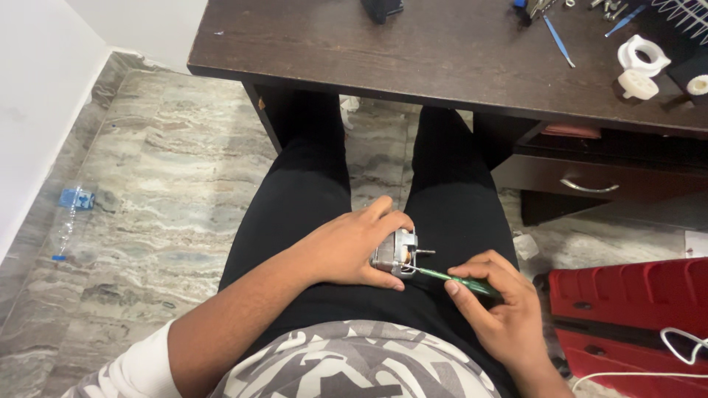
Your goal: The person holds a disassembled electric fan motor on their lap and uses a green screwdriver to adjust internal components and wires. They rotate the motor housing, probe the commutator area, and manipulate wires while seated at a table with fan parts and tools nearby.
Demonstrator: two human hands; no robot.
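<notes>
My left hand (352, 247) grips a small metal motor (395, 253) with a short shaft, held against my lap between my black-trousered legs. My right hand (495, 306) holds a green-handled screwdriver (450, 278), its tip touching the motor's near side. Both hands rest close together over my right thigh.
A dark wooden desk (413, 51) spans the top, with white plastic parts (639, 66), blue-handled tools (559, 40) and a drawer with a metal handle (588, 187). A red plastic case (634, 309) with a white wire lies at the right. A plastic bottle (70, 217) lies on the marble floor, left.
</notes>
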